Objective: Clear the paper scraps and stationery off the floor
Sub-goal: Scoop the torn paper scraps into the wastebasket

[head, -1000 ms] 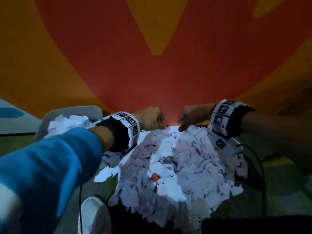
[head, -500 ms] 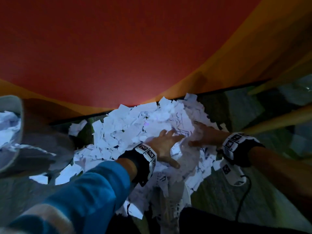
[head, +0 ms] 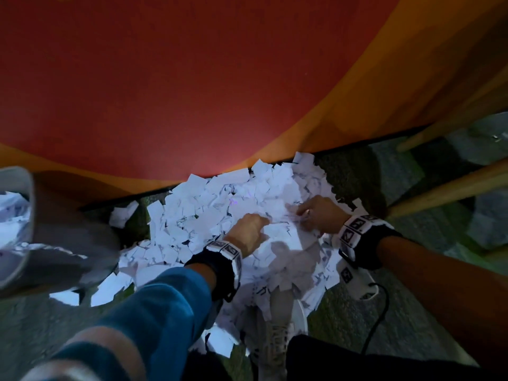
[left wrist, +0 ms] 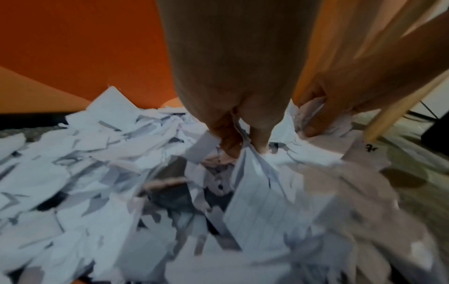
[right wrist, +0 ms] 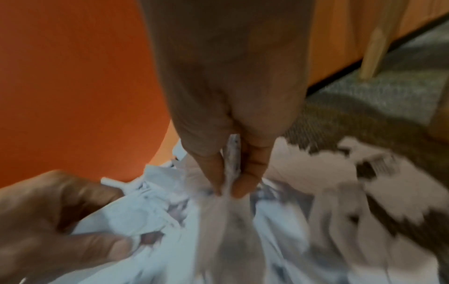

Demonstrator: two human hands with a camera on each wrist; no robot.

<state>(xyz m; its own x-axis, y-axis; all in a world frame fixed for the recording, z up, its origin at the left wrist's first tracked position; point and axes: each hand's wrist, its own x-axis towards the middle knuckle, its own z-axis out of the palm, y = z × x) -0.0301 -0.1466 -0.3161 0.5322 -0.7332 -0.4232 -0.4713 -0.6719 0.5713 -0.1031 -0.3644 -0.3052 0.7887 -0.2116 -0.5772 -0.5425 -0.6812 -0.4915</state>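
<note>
At far left a grey bin [head: 41, 243], tilted on its side, held white scraps inside. No writing on the scraps [head: 209, 204] could be read: only faint ruled lines and dark scribbles showed, and the wristbands carried black-and-white square markers. The scraps lay heaped on grey-green carpet [head: 357, 320] against the base of a red and orange wall [head: 192, 78]. Half a second earlier the left hand [head: 247, 232] had lain flat and spread on the heap; now its fingers were curled into the paper, pinching a bunch, as the left wrist view confirmed. The right hand [head: 319, 213], just beside it, likewise had thumb and fingers closed on a twist of scraps. The view had dropped slightly closer. At right, pale wooden legs [head: 445, 188] stood on the carpet.
</note>
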